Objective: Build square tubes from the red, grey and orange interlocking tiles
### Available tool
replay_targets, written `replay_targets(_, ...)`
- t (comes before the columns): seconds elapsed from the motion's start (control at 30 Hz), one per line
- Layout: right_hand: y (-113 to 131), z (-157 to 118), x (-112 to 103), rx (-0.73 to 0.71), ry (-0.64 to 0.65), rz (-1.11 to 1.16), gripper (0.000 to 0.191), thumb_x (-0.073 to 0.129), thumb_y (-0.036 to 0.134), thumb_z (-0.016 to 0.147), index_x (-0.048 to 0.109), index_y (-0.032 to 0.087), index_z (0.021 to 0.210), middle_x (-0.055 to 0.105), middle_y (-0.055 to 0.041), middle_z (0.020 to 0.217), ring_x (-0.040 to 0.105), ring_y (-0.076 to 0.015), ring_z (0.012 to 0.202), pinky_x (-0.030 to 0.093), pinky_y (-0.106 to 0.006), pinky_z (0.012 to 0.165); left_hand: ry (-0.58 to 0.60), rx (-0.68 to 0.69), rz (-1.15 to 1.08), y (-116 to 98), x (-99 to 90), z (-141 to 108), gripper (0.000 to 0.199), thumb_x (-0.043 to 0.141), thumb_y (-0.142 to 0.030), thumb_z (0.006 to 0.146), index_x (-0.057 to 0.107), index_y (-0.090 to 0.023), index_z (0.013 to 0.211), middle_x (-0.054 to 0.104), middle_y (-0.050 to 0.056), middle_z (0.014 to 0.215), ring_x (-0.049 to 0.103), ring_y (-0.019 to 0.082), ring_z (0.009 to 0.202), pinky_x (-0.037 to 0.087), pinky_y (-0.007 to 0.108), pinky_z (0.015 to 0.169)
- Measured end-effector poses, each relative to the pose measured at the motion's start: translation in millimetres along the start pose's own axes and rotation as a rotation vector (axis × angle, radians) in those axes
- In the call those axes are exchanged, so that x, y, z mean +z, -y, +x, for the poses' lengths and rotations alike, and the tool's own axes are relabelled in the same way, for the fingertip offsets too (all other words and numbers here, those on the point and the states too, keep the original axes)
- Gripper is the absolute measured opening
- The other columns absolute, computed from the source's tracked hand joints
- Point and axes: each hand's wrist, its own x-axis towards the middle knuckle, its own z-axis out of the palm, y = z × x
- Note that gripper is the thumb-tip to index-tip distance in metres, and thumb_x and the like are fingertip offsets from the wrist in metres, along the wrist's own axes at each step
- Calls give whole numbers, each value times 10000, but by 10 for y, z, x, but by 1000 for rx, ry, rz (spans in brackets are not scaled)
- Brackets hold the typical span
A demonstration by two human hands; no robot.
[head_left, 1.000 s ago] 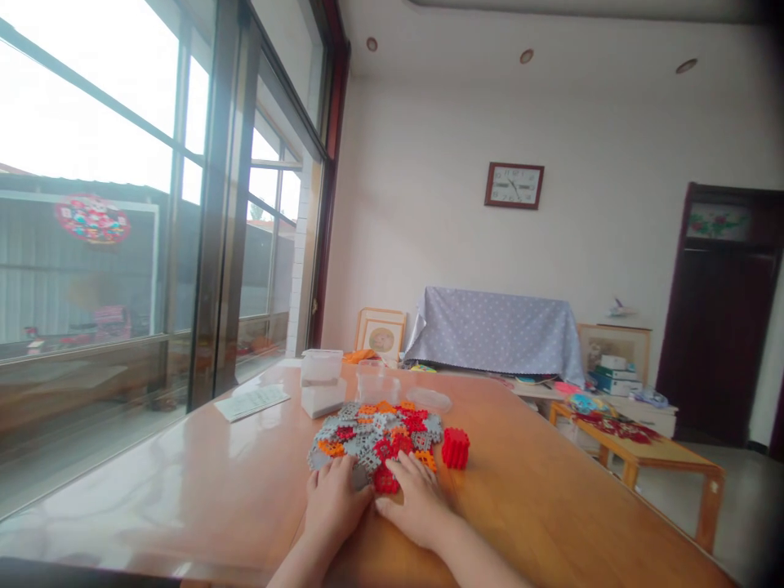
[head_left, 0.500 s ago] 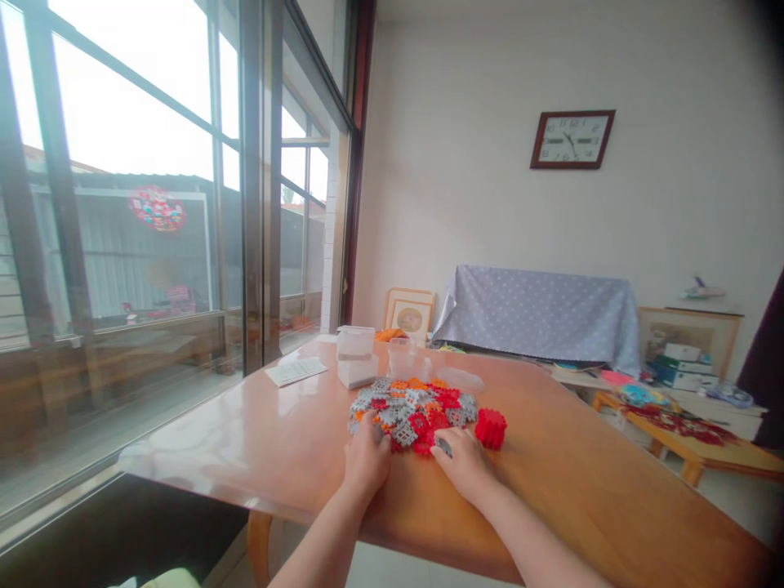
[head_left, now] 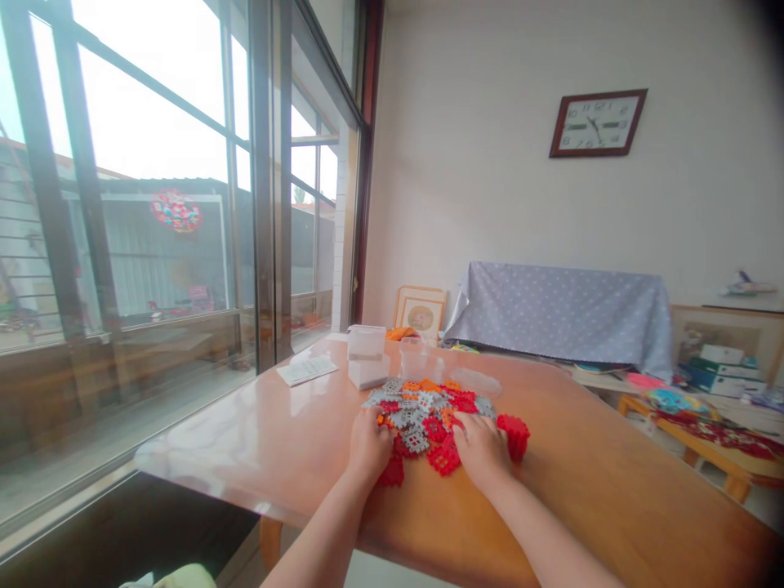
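A spread pile of grey, red and orange plastic snowflake-like interlocking pieces (head_left: pixel 420 416) lies on the table. At its left edge is my left hand (head_left: pixel 371 447), fingers curled inward; whatever they hold is hidden. A red piece (head_left: pixel 390 471) lies just below those fingers, and another red piece (head_left: pixel 443 457) is at the pile's front between the hands. My right hand (head_left: pixel 483 451) reaches over the pile's right side with bent fingers, close to red pieces; its grasp is partly hidden. Just right of it stands a red stack of joined pieces (head_left: pixel 514 437).
Behind the pile stand stacked white boxes (head_left: pixel 367 358), a clear container (head_left: pixel 420 358) and a clear lid (head_left: pixel 476 380). A printed sheet (head_left: pixel 307 370) lies on the wooden table (head_left: pixel 588 482) at the left. Large windows (head_left: pixel 153 204) run along the left side.
My right hand has moved forward onto the pile, and the grey piece it held is out of sight. A red piece now shows below my left hand. The view has shifted slightly.
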Motion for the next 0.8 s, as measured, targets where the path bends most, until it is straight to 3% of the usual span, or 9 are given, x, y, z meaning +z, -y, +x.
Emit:
replay_targets(0.13, 314, -62, -19, -182, 61, 56, 288, 552, 336, 919, 704, 297, 1161, 712, -52, 1239, 536, -278, 1234, 288, -477, 1100, 0, -7, -21, 9, -13, 16, 336, 459, -73, 802, 635, -168, 1072, 692, 99, 1095, 629, 226, 1062, 465, 359, 973)
replay_targets(0.3, 686, -172, -61, -330, 215, 137, 297, 615, 414, 880, 707, 318, 1146, 708, -19, 1263, 462, -305, 1338, 7, -597, 1187, 16, -36, -53, 16, -24, -6, 317, 444, -73, 817, 636, -173, 1049, 714, 72, 1038, 651, 207, 1020, 482, 353, 955)
replay_targets(0.37, 792, -222, -71, -416, 267, 188, 293, 638, 450, 871, 710, 309, 1117, 727, -22, 1214, 489, -295, 1301, 40, -568, 1194, 15, -53, -82, 22, -25, -9, 306, 442, -75, 818, 634, -169, 1038, 715, 68, 1017, 655, 201, 998, 488, 351, 942)
replay_targets(0.53, 910, -308, -42, -534, 294, 176, 194, 711, 428, 838, 708, 261, 937, 754, -21, 1015, 576, -246, 1070, 313, -420, 1046, 6, -60, -132, 14, -33, -19, 265, 439, -102, 830, 633, -173, 995, 710, 62, 998, 651, 194, 968, 490, 347, 927)
replay_targets(0.67, 869, -319, -39, -570, 279, 104, 244, 520, 357, 982, 689, 238, 852, 746, -23, 910, 588, -217, 948, 334, -389, 947, 18, -39, -129, -38, -58, -29, 238, 447, -139, 852, 630, -176, 999, 710, 61, 982, 653, 196, 957, 497, 338, 904)
replay_targets(0.8, 781, -321, -80, -544, 232, 84, 299, 422, 302, 1019, 674, 230, 875, 733, -32, 891, 581, -205, 907, 334, -371, 898, 53, -5, -127, -78, -78, -40, 241, 469, -183, 868, 641, -185, 1037, 718, 63, 1027, 660, 205, 986, 499, 340, 910)
